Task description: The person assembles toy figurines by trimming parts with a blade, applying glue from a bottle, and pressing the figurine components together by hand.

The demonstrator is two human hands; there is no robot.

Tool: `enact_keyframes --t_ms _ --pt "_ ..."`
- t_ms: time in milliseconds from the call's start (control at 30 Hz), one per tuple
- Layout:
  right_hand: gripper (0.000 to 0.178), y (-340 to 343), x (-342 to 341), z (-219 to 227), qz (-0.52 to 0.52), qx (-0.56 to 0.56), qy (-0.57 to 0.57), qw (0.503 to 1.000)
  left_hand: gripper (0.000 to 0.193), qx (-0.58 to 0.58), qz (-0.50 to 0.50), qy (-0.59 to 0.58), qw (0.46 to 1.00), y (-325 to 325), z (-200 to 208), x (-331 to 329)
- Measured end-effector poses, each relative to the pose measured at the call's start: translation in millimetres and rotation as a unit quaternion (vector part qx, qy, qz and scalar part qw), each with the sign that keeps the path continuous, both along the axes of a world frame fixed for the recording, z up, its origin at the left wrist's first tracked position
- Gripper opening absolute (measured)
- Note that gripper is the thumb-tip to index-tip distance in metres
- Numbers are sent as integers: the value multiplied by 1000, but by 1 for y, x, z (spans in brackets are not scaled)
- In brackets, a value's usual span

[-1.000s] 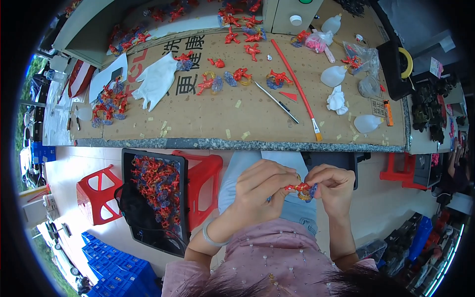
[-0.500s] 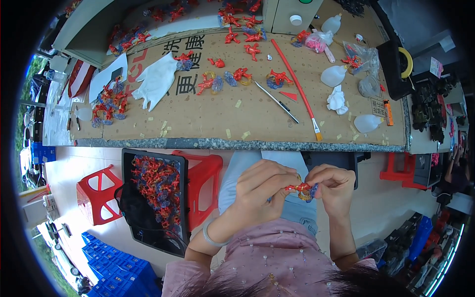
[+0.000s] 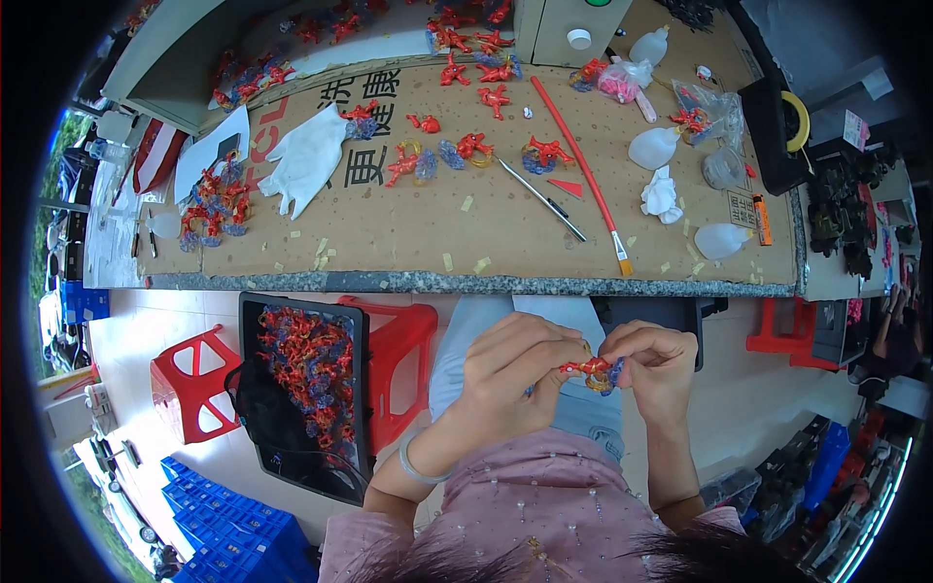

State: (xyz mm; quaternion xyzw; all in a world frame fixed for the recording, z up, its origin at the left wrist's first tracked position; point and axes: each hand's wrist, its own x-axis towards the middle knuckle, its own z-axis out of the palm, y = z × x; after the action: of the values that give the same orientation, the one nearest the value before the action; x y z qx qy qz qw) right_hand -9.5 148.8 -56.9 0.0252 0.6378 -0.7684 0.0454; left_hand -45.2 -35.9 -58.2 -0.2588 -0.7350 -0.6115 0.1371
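Observation:
Over my lap, between both hands, is a small red figurine [image 3: 585,367] with yellow and translucent blue parts. My left hand [image 3: 520,374] is closed around its left end, and the fingers cover part of it. On the other side my right hand [image 3: 653,367] pinches the blue end between thumb and fingertips. Across the table edge lie similar figurines, among them one with a yellow ring [image 3: 474,148] and another with a blue base [image 3: 546,153]. A slim metal pen-like tool [image 3: 541,199] and a long red paintbrush [image 3: 583,175] rest near them.
A black crate [image 3: 309,379] packed with red-and-blue figurines stands left of my legs on a red stool [image 3: 400,360]. On the cardboard-covered table [image 3: 389,248] are a white glove [image 3: 306,160], clear squeeze bottles [image 3: 654,148], crumpled tissue [image 3: 661,196] and a pile of figurines [image 3: 219,202].

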Motion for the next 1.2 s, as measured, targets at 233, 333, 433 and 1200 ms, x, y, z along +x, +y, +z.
enact_keyframes --t_ms 233,333,433,1200 --pt "21 -1 0 1 -4 -1 0 1000 23 0 2 0 1000 0 0 1" --pt "19 -1 0 0 -1 0 -2 1000 23 0 3 -3 1000 0 -1 1" --pt "17 -2 -1 0 -7 -8 -3 1000 23 1 1 -4 1000 0 -2 0" --pt "19 2 2 9 3 -4 -9 1000 23 -5 -5 2 1000 4 1 3"
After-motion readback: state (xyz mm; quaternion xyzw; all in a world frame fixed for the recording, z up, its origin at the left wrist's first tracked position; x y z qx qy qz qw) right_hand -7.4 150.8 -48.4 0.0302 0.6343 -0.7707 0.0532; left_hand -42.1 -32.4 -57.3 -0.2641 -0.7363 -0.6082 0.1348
